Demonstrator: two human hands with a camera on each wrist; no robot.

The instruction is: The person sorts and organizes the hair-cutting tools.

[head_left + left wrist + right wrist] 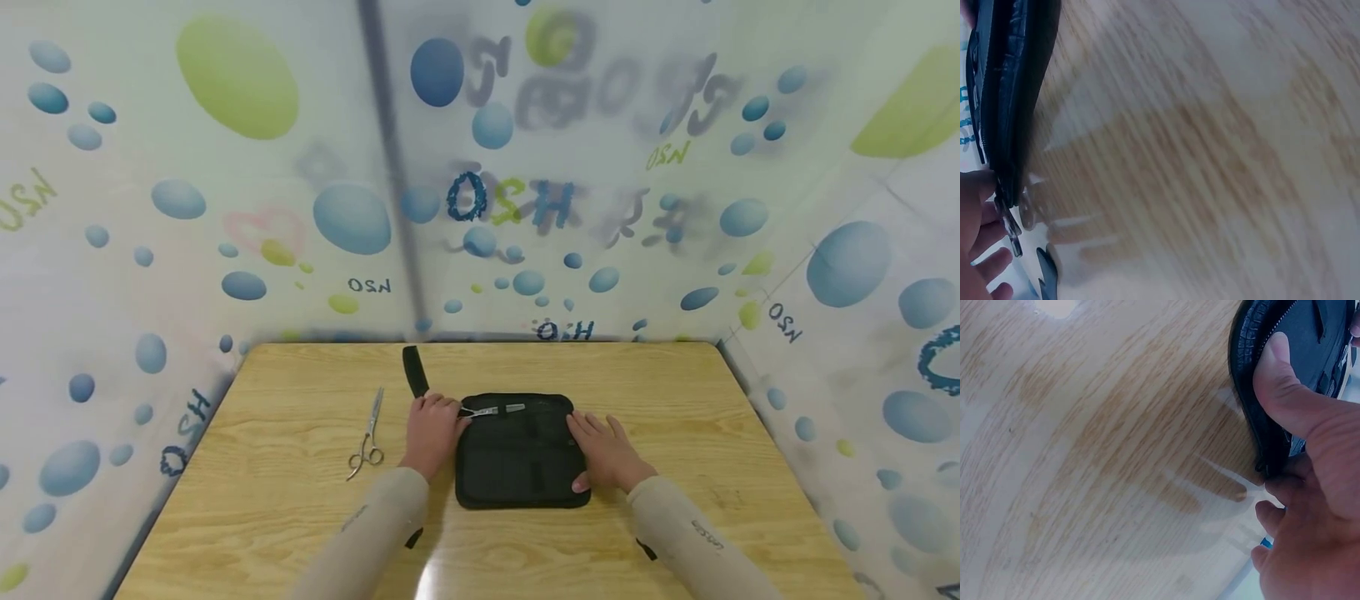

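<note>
A black zip case (517, 462) lies on the wooden table with a pair of scissors (483, 411) in it, their blades tucked under a strap near the far edge. At the case's left edge my left hand (432, 433) pinches the handle end of these scissors, which sticks out past the edge in the left wrist view. My right hand (609, 450) grips the right edge of the case. Its thumb (1279, 381) presses inside the zipper line while the fingers bend around the far corner. Just beyond the left hand is a black comb (414, 371), its near end hidden.
A second pair of silver scissors (367, 442) lies to the left of the left hand, blades pointing away. The wooden table (300, 517) meets a patterned wall (487, 275) at its far edge, with more patterned walls on both sides.
</note>
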